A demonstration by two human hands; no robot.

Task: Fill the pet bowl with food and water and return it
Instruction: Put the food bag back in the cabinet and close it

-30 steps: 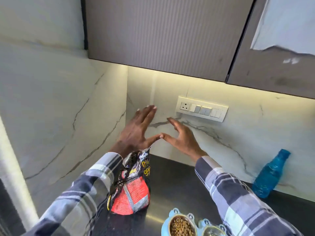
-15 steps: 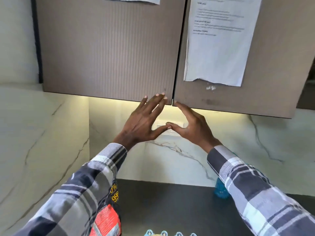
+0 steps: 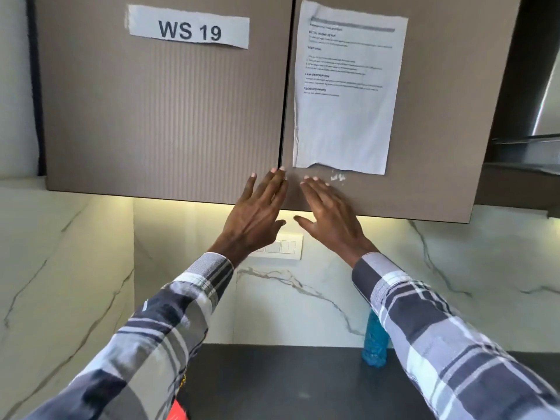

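Both my hands are raised in front of the lower edge of the wall cabinet, fingers straight and spread, holding nothing. My left hand [image 3: 257, 212] is before the left door [image 3: 163, 116]; my right hand [image 3: 328, 216] is before the right door [image 3: 439, 116]. Their thumbs are a small gap apart. A blue water bottle [image 3: 374, 344] stands on the dark counter [image 3: 288, 383], partly hidden by my right sleeve. Only a red corner of the pet food bag [image 3: 177, 412] shows at the bottom edge under my left sleeve. The pet bowl is out of view.
A "WS 19" label [image 3: 188, 27] is on the left door and a printed sheet [image 3: 345, 92] on the right door. A white switch panel [image 3: 281, 247] is on the marble backsplash. A marble side wall [image 3: 60, 283] closes the left.
The view has tilted upward, so the bowl has dropped out of sight. Both hands rose from the backsplash to the cabinet's lower edge, and the thumbs that touched have parted.
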